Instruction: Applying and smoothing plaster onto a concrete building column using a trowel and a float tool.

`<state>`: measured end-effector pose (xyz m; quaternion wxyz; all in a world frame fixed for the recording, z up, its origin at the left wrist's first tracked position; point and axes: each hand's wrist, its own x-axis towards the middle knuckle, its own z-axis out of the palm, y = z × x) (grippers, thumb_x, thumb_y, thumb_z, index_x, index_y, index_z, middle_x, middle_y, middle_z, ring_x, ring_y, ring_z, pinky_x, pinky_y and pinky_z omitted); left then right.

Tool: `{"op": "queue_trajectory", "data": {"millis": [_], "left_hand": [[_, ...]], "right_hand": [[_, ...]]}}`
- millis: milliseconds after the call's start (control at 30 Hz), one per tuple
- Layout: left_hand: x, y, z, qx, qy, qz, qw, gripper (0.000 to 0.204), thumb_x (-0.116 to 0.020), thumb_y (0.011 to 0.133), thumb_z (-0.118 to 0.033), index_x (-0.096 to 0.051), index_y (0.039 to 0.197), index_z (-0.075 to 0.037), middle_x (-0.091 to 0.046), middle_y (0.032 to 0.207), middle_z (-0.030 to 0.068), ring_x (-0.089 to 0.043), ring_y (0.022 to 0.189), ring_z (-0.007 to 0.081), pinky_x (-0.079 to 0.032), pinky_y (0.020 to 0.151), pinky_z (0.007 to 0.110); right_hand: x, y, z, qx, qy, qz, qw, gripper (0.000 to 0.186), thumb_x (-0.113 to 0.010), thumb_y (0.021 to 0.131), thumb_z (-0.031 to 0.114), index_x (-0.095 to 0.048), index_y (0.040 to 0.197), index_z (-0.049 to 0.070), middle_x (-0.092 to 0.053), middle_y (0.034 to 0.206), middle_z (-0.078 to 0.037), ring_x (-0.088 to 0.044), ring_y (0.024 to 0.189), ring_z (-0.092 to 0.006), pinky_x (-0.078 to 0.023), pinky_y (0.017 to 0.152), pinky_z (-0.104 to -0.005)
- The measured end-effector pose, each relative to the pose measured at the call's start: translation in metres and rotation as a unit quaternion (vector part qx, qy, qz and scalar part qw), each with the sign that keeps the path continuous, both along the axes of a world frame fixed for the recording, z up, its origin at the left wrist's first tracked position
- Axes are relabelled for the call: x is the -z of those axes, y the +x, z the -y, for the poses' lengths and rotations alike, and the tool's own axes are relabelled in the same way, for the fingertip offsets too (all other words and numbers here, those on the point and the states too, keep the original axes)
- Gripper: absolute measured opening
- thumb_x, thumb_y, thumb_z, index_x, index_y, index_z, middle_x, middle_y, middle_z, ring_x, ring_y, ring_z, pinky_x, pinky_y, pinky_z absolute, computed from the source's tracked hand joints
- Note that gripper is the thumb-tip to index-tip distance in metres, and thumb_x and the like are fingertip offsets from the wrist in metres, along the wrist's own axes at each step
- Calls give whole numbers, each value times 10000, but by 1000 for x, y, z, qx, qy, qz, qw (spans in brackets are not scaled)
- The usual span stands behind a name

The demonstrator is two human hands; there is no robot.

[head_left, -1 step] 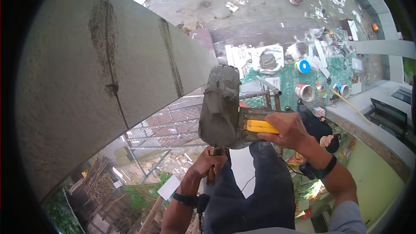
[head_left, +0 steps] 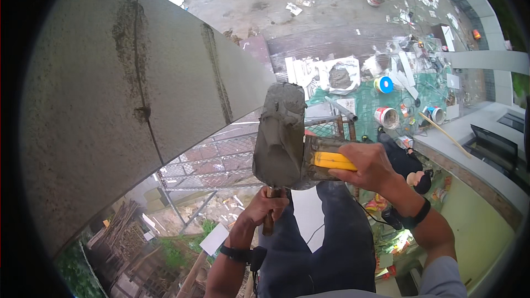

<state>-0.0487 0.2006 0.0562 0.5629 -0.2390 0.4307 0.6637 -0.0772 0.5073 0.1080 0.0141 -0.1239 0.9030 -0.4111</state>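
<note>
My left hand (head_left: 266, 207) is closed around the wooden handle (head_left: 269, 224) of a trowel. Its blade is hidden under a thick heap of wet grey mortar (head_left: 280, 138). In my right hand (head_left: 371, 166) is a plastering float by its yellow handle (head_left: 333, 160); the float's mortar-smeared plate (head_left: 323, 144) meets the right side of the heap. Both tools are in front of my legs. To the left rises a large pale grey wall surface (head_left: 182, 77), with a dark vertical crack (head_left: 139, 66) and a brown-stained strip (head_left: 217, 72) on it.
I am high above a littered yard. Beneath are a wire-mesh scaffold panel (head_left: 215, 157), a green sheet (head_left: 361, 113), an open mortar bag (head_left: 340, 77) and buckets (head_left: 386, 117). A person in dark clothes (head_left: 406, 160) is below on the right, beside a ledge (head_left: 469, 182).
</note>
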Motion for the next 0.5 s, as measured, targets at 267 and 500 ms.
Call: {"op": "queue_trajectory", "data": {"millis": [267,500], "left_hand": [[6,5,-1,19,-60,-80,995,198,-673,842,-71,-569,675,-53,-511,494,14,-494,408,97,-374,396,254],[5,13,28,-24,-34,-19,999,230,-683,828,-79,-531,655,-82,-512,514,14,-486,420,102,-386,414,249]], "right_hand": [[-38,-25,31,25,118,53,991,318,-728,798,299,-562,925,60,-595,690,-89,-629,600,-287,-490,524,-377],[-42,-10,35,-83,180,154,968,364,-744,771,351,-603,950,66,-641,683,-107,-660,628,-287,-511,561,-394]]}}
